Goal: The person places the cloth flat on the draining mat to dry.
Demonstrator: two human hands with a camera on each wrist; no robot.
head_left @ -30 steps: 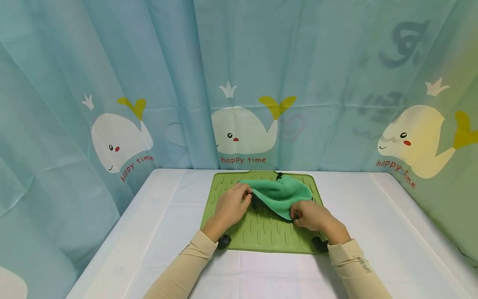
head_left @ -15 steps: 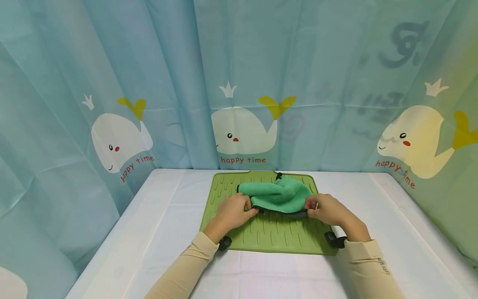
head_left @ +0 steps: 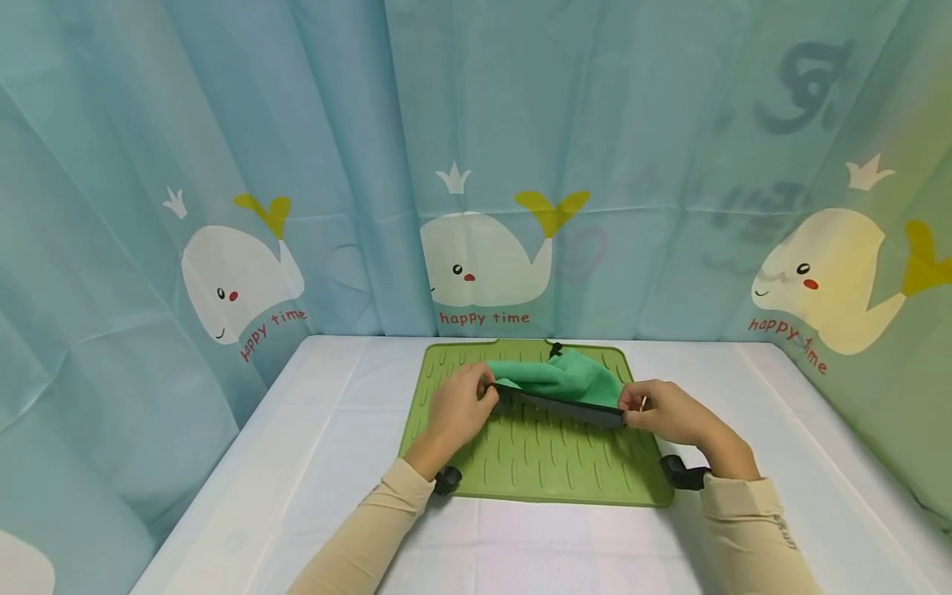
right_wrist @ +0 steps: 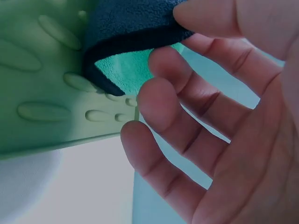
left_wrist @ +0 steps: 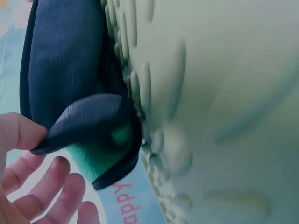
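A cloth (head_left: 573, 376), green on one face and dark grey on the other with a black edge, lies bunched on the green ridged mat (head_left: 535, 471). Its near edge is lifted and stretched between both hands, so the grey underside faces the front. My left hand (head_left: 459, 406) pinches the left end of that edge between thumb and forefinger. At the right end, my right hand (head_left: 673, 411) pinches a corner the same way. In the right wrist view the thumb presses the dark face of the cloth (right_wrist: 135, 23), the other fingers loosely bent below it.
The mat lies on a white-covered table (head_left: 357, 430). Behind stands a light blue curtain (head_left: 654, 273) printed with whales. Black straps with small black devices (head_left: 680, 473) sit on both wrists. A small black loop (head_left: 555, 350) shows at the cloth's back edge.
My right hand has moved right and a little away, bringing its end of the cloth along. The near edge has risen, turning the grey underside to the front; the left hand shifted slightly.
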